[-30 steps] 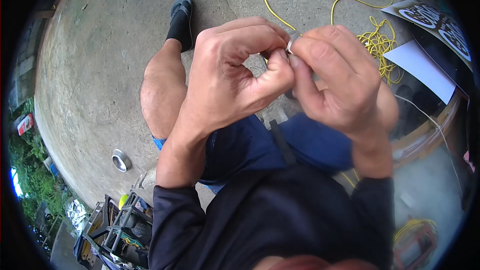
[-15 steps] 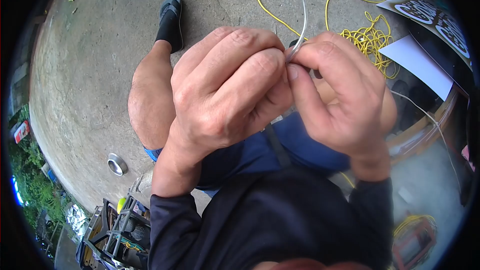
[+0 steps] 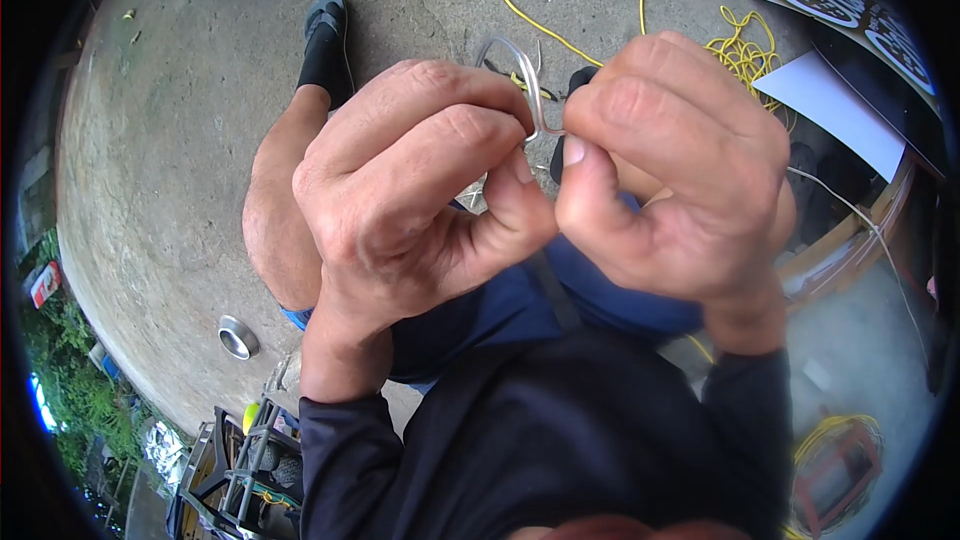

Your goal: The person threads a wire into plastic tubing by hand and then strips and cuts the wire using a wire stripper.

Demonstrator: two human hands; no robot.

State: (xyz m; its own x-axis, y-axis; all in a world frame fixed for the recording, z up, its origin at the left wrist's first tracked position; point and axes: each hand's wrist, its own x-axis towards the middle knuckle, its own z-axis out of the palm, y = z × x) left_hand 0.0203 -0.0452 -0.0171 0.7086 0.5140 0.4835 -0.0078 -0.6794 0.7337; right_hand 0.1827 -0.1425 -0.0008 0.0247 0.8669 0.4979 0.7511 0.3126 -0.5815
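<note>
My left hand [image 3: 410, 180] is closed, thumb and fingers pinching a thin clear-coated wire [image 3: 532, 85]. My right hand [image 3: 680, 160] is also closed, its thumb and index finger pinching the same wire a short way to the right. Between the two sets of fingertips a short stretch of wire shows, bent sharply, and a loop of it rises behind the left fingers. Both hands are held up above the lap, close together. The wire's ends are hidden by the fingers.
Tangled yellow cord [image 3: 742, 55] lies on the concrete floor [image 3: 180, 140], near a white sheet [image 3: 835, 115] and a printed board [image 3: 850, 25]. A metal bowl [image 3: 238, 337] sits at left. Below it stands a metal-framed object [image 3: 245, 470]. A red frame with yellow cord [image 3: 838, 475] is lower right.
My hands have drawn slightly apart, the left fingertips moving left. The wire, which arched high above the right hand, now makes a smaller loop behind the left fingers.
</note>
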